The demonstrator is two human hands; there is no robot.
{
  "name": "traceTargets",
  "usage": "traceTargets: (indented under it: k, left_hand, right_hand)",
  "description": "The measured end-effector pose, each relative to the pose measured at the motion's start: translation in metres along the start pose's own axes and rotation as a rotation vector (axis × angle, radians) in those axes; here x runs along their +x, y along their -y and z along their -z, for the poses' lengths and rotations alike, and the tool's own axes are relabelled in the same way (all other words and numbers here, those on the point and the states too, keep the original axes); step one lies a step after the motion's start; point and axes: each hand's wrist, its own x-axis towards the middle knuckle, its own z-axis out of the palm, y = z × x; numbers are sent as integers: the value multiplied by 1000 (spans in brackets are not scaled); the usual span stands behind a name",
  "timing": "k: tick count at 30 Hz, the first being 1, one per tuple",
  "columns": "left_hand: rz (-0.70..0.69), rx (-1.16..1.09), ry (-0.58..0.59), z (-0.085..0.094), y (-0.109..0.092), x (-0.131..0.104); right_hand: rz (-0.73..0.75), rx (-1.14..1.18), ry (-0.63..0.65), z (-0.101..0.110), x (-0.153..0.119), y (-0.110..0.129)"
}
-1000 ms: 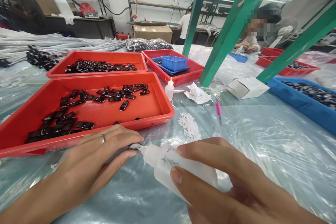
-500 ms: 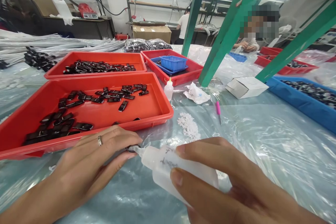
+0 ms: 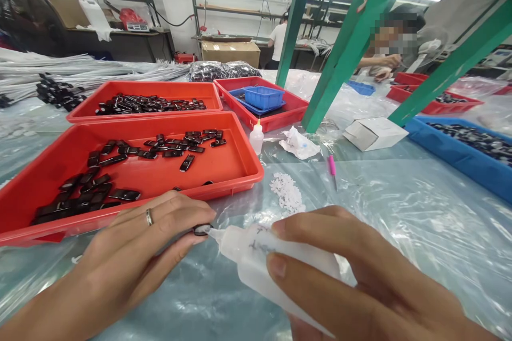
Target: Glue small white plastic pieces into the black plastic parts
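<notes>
My left hand (image 3: pixel 148 250), with a ring on one finger, pinches a small black plastic part (image 3: pixel 203 229) by its sides; most of that part is hidden behind the fingers. Its visible end is oval with a pale middle. My right hand (image 3: pixel 352 272) is wrapped round a translucent white squeeze bottle (image 3: pixel 256 264) with handwritten marks. The bottle lies tilted, its narrow nozzle pointing left at the oval end of the part. Whether the tip touches it, I cannot tell. Just behind my left hand stands a red tray (image 3: pixel 224 162) with many glossy black parts (image 3: pixel 128 193).
Small white pieces (image 3: pixel 287 192) lie in a pile beyond the bottle. Farther back are another dropper bottle (image 3: pixel 256 138), crumpled tissue (image 3: pixel 300 144), a pink-handled tool (image 3: pixel 332 166), a white box (image 3: pixel 375 133) and green posts (image 3: pixel 342 53). A blue tray (image 3: pixel 460 149) stands right; a co-worker (image 3: pixel 384 58) sits beyond.
The squeeze bottle and my right hand have shifted slightly right, so more of the black part's oval end shows. My left hand stays nearly still. The co-worker's hand has risen.
</notes>
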Motion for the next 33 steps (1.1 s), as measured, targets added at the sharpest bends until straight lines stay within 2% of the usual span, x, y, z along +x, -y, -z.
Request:
traceTargets:
  k: [3, 7, 11, 13, 18, 24, 33]
  left_hand:
    - [1, 1, 18, 3, -1, 2]
    - [-8, 24, 45, 5, -1, 1]
    - [-30, 18, 60, 4, -3, 2]
    - [-40, 14, 40, 4, -4, 3]
    - [-21, -3, 9, 4, -4, 3]
    - [-37, 22, 8, 3, -3, 1]
    - [22, -1, 40, 6, -5, 3]
  right_hand:
    - [49, 105, 39, 9, 6, -2]
    - [163, 24, 42, 7, 10, -7]
    - [92, 75, -73, -4, 5, -5]
    - [78, 88, -92, -7, 2, -4]
    - [92, 46, -33, -3, 3, -3]
    - [120, 23, -71, -4, 4, -4]
    - [125, 1, -47, -3, 3, -3]
